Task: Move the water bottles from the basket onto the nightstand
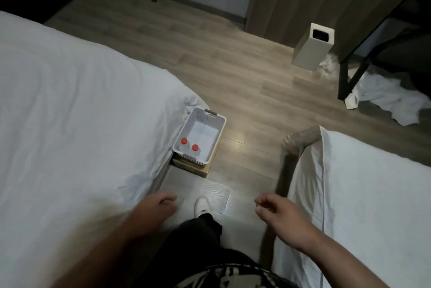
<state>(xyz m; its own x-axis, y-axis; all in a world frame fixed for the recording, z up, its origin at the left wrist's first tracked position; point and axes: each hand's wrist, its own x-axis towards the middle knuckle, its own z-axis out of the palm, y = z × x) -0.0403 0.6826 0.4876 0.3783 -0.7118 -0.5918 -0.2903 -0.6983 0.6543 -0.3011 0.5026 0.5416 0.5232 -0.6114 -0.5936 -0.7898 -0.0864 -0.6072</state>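
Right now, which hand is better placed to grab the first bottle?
Left, probably. The basket sits against the left bed, ahead of the left hand, bottles in its near-left corner. The right hand would cross over. Both hands empty.

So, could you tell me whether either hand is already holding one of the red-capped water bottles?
No, both red-capped clear water bottles stand in the white slotted plastic basket, while the left hand and right hand are empty.

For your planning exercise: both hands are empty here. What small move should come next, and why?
Probably step forward and reach the left hand down to the basket: both red-capped bottles stand in its near corner, out of reach, and the right hand is farther off.
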